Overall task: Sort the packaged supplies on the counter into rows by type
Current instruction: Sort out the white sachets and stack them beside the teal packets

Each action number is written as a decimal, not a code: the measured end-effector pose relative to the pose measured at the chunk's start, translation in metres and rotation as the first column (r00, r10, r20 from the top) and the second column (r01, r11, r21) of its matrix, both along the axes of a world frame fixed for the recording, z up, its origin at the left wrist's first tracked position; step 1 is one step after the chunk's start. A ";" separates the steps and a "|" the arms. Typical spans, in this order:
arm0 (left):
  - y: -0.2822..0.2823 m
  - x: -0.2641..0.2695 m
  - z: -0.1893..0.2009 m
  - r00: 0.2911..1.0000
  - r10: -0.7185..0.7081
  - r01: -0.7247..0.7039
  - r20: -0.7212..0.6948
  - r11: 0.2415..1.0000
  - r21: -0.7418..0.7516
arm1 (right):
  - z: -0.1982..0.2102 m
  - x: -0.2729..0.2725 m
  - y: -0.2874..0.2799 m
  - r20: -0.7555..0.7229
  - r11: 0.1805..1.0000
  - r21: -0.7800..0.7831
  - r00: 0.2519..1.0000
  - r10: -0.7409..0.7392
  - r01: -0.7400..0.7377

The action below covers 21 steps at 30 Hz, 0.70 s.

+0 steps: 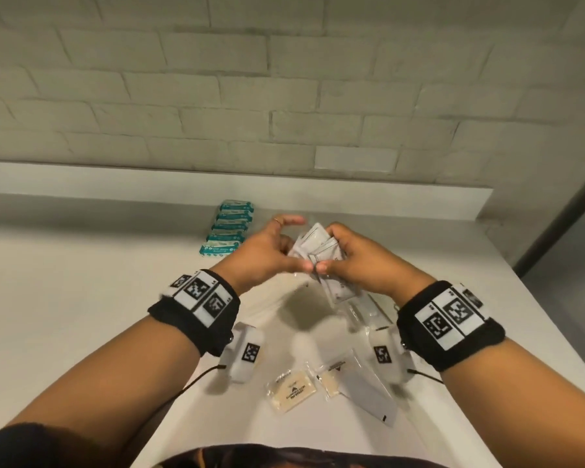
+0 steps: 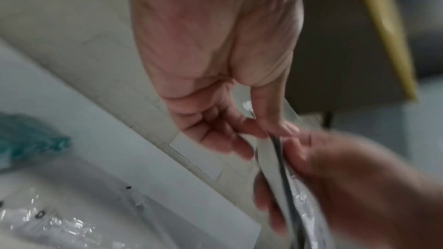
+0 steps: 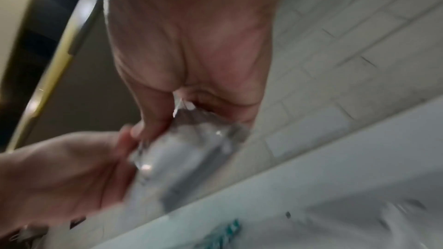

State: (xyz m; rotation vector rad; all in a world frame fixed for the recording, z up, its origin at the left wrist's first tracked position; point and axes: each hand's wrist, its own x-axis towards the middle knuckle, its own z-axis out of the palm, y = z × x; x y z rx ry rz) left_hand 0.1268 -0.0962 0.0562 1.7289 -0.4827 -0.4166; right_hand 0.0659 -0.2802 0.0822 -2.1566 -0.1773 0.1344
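Both hands are raised above the white counter (image 1: 81,282), meeting over its middle. Between them sits a bundle of white sachets (image 1: 318,251), fanned and overlapping, lifted clear of the surface. The right hand (image 1: 355,261) grips the bundle, fingers curled over its far edge and thumb closed on the near side. The left hand (image 1: 264,251) pinches the bundle's near corner between thumb and a lower finger — its upper fingers arch loosely above, not touching the packets. The thumbs of the two hands lie just beside each other at the bundle's lower edge.

The left wrist view, blurred, shows the left hand (image 2: 215,86) with its fingertips (image 2: 242,150) closed on the thin edge of the sachets (image 2: 275,162), and the right hand (image 2: 347,186) closing in from the lower right. The right wrist view, also blurred, shows the right hand (image 3: 191,54) clasping the glossy packets (image 3: 187,150), the left hand (image 3: 72,173) meeting them from the left.

On the counter, a row of teal-and-white packs (image 1: 228,228) lies to the left of the hands, near the back ledge, stacked edge to edge. Directly below the hands lie clear wrappers (image 1: 362,309) — contents indistinct. Nearer the body rest two clear packets with beige contents (image 1: 293,391) and a flat white pouch (image 1: 368,390), overlapping one of them.
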 end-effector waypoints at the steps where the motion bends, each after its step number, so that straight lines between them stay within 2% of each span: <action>1: 0.002 0.004 0.000 0.998 0.050 -0.055 -0.047 0.990 -0.127 | -0.007 -0.001 0.002 -0.010 0.994 0.104 1.000 -0.029 0.030; 3: 0.004 0.005 0.000 0.985 0.099 -0.136 -0.142 0.949 -0.283 | -0.021 -0.002 0.007 -0.037 0.941 0.330 0.997 -0.066 0.074; 6: -0.003 -0.008 -0.005 0.948 -0.005 -0.141 -0.319 0.890 -0.433 | -0.029 -0.001 0.024 -0.092 0.781 0.607 0.989 -0.114 0.147; 8: -0.013 -0.017 -0.013 0.916 -0.071 -0.119 -0.395 0.892 -0.437 | -0.030 0.003 0.035 -0.116 0.703 0.691 0.986 -0.123 0.169; 9: -0.017 -0.020 -0.014 0.897 -0.071 -0.136 -0.436 0.894 -0.426 | -0.030 0.004 0.039 -0.117 0.695 0.698 0.985 -0.125 0.172; 12: -0.025 -0.023 -0.013 0.827 -0.098 -0.185 -0.553 0.882 -0.434 | -0.031 0.004 0.047 -0.043 0.799 0.565 0.974 -0.224 0.208; 15: -0.027 -0.019 -0.015 0.827 -0.048 -0.247 -0.560 0.864 -0.439 | -0.034 0.007 0.049 0.142 0.910 0.307 0.932 -0.334 0.279; 17: -0.028 -0.018 -0.015 0.821 -0.022 -0.277 -0.570 0.858 -0.432 | -0.037 0.011 0.046 0.280 0.922 0.100 0.878 -0.387 0.374; 19: -0.029 -0.015 -0.016 0.810 -0.011 -0.300 -0.587 0.852 -0.430 | -0.039 0.009 0.042 0.375 0.898 0.071 0.823 -0.428 0.435; 21: -0.027 -0.010 -0.014 0.801 0.023 -0.348 -0.598 0.831 -0.434 | -0.040 -0.001 0.038 0.505 0.927 0.040 0.793 -0.341 0.373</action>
